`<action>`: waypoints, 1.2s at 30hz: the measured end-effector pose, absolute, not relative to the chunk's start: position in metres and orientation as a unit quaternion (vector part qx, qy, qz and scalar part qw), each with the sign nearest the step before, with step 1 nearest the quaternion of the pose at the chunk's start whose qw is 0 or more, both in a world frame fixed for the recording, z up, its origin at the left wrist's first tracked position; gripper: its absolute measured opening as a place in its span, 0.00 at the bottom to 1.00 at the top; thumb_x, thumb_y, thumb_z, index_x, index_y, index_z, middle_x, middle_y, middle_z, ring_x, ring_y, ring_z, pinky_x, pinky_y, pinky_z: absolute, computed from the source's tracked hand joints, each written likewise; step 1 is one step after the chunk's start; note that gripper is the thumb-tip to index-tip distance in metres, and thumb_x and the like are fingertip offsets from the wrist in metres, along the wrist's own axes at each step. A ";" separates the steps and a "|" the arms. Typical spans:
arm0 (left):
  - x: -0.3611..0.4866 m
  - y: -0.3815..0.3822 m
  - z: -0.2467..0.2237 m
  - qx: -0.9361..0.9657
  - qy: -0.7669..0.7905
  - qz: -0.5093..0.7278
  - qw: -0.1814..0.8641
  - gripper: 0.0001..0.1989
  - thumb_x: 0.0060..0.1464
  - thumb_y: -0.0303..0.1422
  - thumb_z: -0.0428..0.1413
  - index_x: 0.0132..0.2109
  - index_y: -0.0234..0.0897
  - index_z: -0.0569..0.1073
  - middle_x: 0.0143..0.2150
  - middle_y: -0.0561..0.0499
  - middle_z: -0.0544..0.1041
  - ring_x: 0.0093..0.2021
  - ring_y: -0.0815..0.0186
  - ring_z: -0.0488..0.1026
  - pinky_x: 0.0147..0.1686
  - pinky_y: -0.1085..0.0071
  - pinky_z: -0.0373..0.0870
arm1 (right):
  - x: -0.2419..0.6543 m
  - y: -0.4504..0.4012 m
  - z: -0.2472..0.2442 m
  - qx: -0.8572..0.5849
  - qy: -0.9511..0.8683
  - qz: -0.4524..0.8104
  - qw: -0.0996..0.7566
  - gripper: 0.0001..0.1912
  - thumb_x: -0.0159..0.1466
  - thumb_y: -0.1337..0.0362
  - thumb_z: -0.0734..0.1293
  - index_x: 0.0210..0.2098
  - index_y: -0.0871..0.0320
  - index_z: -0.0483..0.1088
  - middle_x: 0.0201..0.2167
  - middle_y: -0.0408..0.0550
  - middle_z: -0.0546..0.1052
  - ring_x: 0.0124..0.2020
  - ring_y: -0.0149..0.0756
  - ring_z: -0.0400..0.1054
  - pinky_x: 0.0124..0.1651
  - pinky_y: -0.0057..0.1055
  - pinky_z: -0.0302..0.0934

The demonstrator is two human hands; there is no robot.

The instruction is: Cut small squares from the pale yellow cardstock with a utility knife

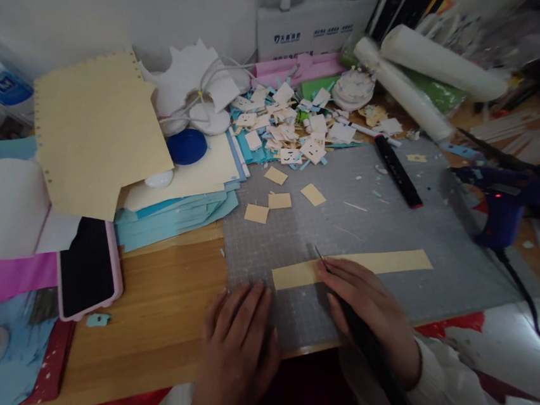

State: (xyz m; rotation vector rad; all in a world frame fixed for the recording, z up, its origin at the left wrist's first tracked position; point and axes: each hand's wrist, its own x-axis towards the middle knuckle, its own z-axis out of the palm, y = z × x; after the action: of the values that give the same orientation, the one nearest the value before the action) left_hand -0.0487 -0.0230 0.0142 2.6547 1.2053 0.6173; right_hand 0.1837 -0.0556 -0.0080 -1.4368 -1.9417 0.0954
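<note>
1. Right hand: above the front of the mat, fingers closed around a black tool held like a pen, its thin point directed away from the person.
2. Strip: cream, lying crosswise on the grey mat near its front edge. The right hand covers part of its middle; both ends are exposed. The tool's point projects just past the strip's far edge; whether it touches the mat cannot be told from here.
3. Left hand: palm down at the mat's left front corner, fingers extended and close together, fingertips near the strip's left end. Its underside is hidden.
4. Cards: four small cream rectangles on the mat, beyond the strip and to its left.
5. Marker: black with pink ends, lying aslant on the mat's far right part.
6. Pile: many small cut pieces heaped along the mat's far edge, some bearing drawn marks.
7. Glue gun: blue, at the mat's right side, a red light showing.
8. Left of the mat, on the wooden table: a phone, stacked blue paper, a round blue lid and a large cream sheet.
</note>
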 end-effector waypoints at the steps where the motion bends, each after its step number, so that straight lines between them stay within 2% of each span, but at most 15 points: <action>1: -0.048 -0.023 0.014 0.886 0.409 0.202 0.077 0.18 0.65 0.29 0.50 0.59 0.32 0.73 0.58 0.45 0.77 0.59 0.57 0.69 0.66 0.60 0.52 | 0.184 -0.056 -0.008 -0.556 -0.751 0.037 0.354 0.19 0.67 0.76 0.64 0.57 0.63 0.69 0.51 0.59 0.79 0.57 0.44 0.71 0.58 0.47 0.70; 9: -0.048 -0.024 0.010 0.879 0.434 0.168 0.101 0.20 0.65 0.34 0.51 0.62 0.41 0.72 0.64 0.45 0.71 0.63 0.54 0.65 0.67 0.56 0.48 | 0.185 -0.060 -0.010 -0.556 -0.749 0.055 0.355 0.21 0.67 0.76 0.65 0.59 0.63 0.68 0.53 0.59 0.78 0.59 0.44 0.69 0.60 0.47 0.68; 20: -0.048 -0.026 0.006 0.871 0.445 0.168 0.121 0.21 0.64 0.35 0.53 0.63 0.44 0.71 0.65 0.47 0.71 0.65 0.55 0.64 0.69 0.57 0.46 | 0.185 -0.060 -0.011 -0.567 -0.741 0.054 0.356 0.21 0.67 0.76 0.64 0.59 0.62 0.68 0.52 0.57 0.78 0.58 0.43 0.70 0.60 0.45 0.68; 29: -0.047 -0.024 0.011 0.882 0.435 0.156 0.094 0.21 0.64 0.33 0.52 0.62 0.42 0.72 0.64 0.46 0.71 0.63 0.54 0.65 0.67 0.56 0.49 | 0.184 -0.056 -0.008 -0.566 -0.744 0.035 0.353 0.18 0.67 0.76 0.64 0.56 0.63 0.69 0.50 0.59 0.80 0.55 0.43 0.73 0.58 0.44 0.70; 36: -0.046 -0.021 0.014 0.893 0.417 0.157 0.065 0.20 0.64 0.31 0.50 0.61 0.39 0.73 0.62 0.43 0.72 0.62 0.52 0.66 0.65 0.54 0.51 | 0.184 -0.058 -0.009 -0.570 -0.737 0.047 0.361 0.21 0.66 0.75 0.65 0.58 0.61 0.69 0.51 0.57 0.79 0.56 0.44 0.73 0.58 0.44 0.70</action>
State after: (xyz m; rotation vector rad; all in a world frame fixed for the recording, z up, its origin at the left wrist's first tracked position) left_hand -0.0458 -0.0213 0.0143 2.6937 1.2591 0.4731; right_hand 0.1837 -0.0577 -0.0089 -1.4685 -1.8993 0.1216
